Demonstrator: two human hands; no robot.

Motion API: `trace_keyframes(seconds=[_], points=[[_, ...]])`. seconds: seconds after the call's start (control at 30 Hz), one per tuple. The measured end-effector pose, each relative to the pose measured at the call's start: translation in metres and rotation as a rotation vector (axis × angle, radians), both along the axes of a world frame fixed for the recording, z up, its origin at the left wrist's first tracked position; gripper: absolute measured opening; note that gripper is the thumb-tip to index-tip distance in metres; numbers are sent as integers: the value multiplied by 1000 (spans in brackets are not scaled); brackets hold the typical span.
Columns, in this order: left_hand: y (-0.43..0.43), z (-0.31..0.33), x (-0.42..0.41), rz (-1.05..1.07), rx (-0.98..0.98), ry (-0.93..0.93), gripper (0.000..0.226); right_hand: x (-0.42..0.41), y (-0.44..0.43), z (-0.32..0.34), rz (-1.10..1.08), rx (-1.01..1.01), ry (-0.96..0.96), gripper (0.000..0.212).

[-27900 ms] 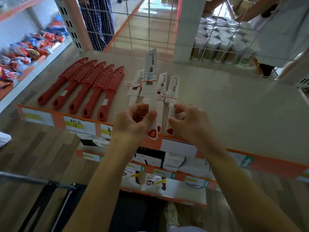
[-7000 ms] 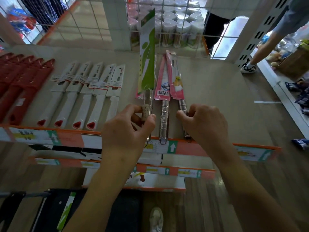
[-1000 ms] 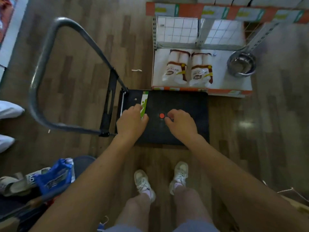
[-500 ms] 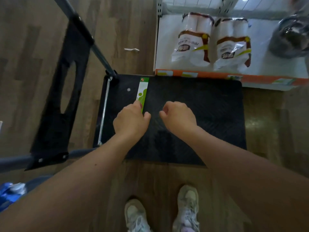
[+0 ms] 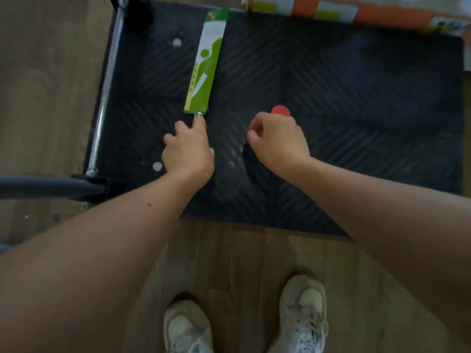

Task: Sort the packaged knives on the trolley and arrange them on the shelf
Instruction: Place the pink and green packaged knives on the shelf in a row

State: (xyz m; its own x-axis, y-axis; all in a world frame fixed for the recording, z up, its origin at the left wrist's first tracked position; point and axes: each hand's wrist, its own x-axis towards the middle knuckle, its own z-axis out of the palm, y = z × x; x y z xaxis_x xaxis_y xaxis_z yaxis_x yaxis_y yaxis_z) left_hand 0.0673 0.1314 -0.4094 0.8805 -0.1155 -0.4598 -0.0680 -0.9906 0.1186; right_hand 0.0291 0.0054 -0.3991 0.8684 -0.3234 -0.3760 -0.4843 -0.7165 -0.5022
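Trolley deck point(image 5: 356, 98), black ribbed mat, steel rail at its left edge. Left hand point(image 5: 188, 151): grip closed round the handle of one green-sleeved packaged knife point(image 5: 206, 62), which lies flat on the deck's left part, blade end pointing away. Right hand point(image 5: 277, 141): fingers curled in, holding nothing visible, just beside a red dot point(image 5: 280, 110) on the mat.

Knife point(image 5: 205, 63) handle hidden under left hand point(image 5: 188, 151); red disc point(image 5: 280, 110) half-covered by right hand point(image 5: 279, 140) (grip unclear); shelf edge point(image 5: 356, 11) cropped at top.
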Motion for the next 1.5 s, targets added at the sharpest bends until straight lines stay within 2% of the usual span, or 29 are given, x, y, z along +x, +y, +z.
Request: trace_keyframes(seconds=[0.13,0.27,0.5,0.83,1.17,1.5], points=[[2,-9,-4,16,-79,-61,30,-13,3,-17,35,4,9,20],[2,-7,-7,189,-164,-55,16,-23,0,-15,-27,59,49,18],[3,27,-28,281,-381,-37,15,-36,-13,27,-59,122,128,15],[-20,195,-40,216,-525,-62,8,-43,-40,186,-84,158,107,12],[-37,390,-65,37,-678,-104,26,-83,-71,376,-209,84,23,26],[-49,547,-103,-6,-744,-123,33,-161,-67,529,-384,195,-130,19]])
